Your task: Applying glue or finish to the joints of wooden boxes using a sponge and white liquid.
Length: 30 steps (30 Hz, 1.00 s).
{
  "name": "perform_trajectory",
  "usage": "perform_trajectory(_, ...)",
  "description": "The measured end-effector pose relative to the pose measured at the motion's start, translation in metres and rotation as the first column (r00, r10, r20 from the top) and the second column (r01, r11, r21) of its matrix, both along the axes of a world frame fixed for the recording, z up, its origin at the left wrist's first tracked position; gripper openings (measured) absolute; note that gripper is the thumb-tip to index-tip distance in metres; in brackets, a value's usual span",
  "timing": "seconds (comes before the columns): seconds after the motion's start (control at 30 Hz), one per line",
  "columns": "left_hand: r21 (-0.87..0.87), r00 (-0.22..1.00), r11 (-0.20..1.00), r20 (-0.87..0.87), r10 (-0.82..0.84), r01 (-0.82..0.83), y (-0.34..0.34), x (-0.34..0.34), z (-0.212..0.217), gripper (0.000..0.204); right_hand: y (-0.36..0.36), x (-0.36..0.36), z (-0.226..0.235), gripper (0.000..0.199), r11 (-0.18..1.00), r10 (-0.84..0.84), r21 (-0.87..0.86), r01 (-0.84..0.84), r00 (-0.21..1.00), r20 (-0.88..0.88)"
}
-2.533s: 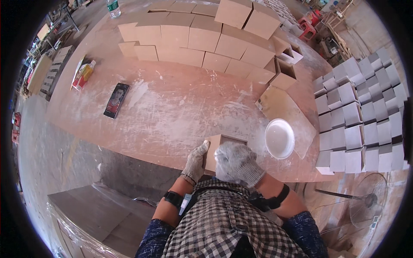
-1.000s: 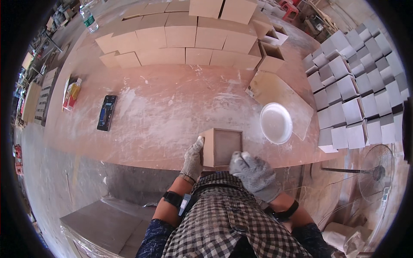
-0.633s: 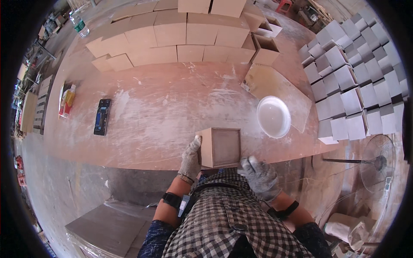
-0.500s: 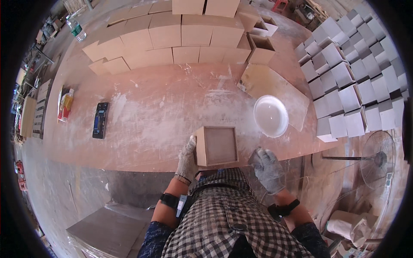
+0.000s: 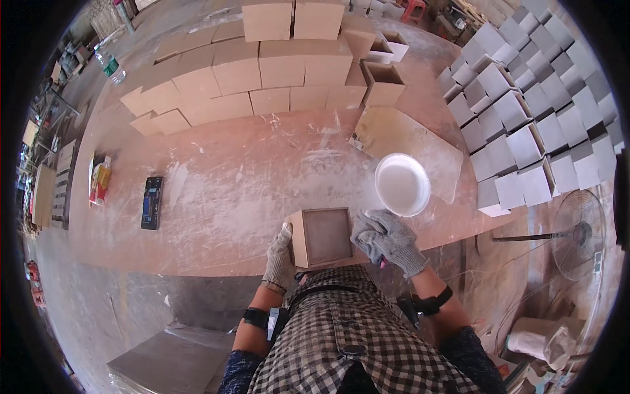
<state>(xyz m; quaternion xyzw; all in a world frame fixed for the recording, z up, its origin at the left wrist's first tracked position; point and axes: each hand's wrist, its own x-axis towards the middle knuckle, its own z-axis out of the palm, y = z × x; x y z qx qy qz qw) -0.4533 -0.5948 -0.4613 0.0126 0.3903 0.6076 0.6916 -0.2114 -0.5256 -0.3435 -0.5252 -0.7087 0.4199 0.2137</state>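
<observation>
Steadying the open wooden box (image 5: pixel 326 237) at the near edge of the dusty workbench (image 5: pixel 249 190), with the gloved left hand (image 5: pixel 278 257) laid flat and pressed against its left wall. Resting the gloved right hand (image 5: pixel 386 241) on the right rim, fingers curled around something pink, too hidden to name. Better to keep the left palm firm so the box does not slide off the edge, and to work along the rim with even pressure. Keeping the white bowl (image 5: pixel 402 184) just beside, within reach but safe from the elbow.

Woodworking workshop: dusty workbench (image 5: pixel 249 177), stacked wooden boxes (image 5: pixel 262 72).
</observation>
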Motion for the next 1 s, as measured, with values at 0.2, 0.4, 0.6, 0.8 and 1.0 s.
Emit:
perform_trajectory(0.2, -0.008, 1.000, 1.000, -0.015, -0.025, 0.025, 0.000, 0.000, 0.008, 0.049, 0.010, -0.019, -0.006, 0.031, 0.786, 0.254, 0.496, -0.369, 0.924, 0.285)
perform_trajectory(0.4, -0.047, 0.997, 0.999, -0.075, 0.015, -0.018, -0.003, -0.001, 0.004, 0.045, -0.036, 0.006, 0.006, 0.031, 0.931, 0.354, 0.056, -0.361, 0.929, 0.109)
perform_trajectory(0.6, -0.035, 0.997, 0.999, -0.069, 0.036, -0.038, -0.002, 0.002, -0.002, 0.038, -0.001, -0.010, 0.001, 0.044, 0.972, 0.129, 0.188, -0.142, 0.988, 0.082)
perform_trajectory(0.8, -0.023, 0.987, 0.998, -0.152, 0.056, -0.060, -0.001, 0.002, -0.003, 0.034, 0.030, -0.063, 0.012, 0.040, 0.984, 0.006, 0.159, -0.074, 0.921, 0.390)
perform_trajectory(1.0, -0.038, 0.974, 0.998, -0.218, -0.063, 0.056, 0.001, -0.005, 0.008, 0.038, 0.048, -0.095, 0.010, 0.037, 0.669, 0.421, 0.394, -0.630, 0.758, 0.498)
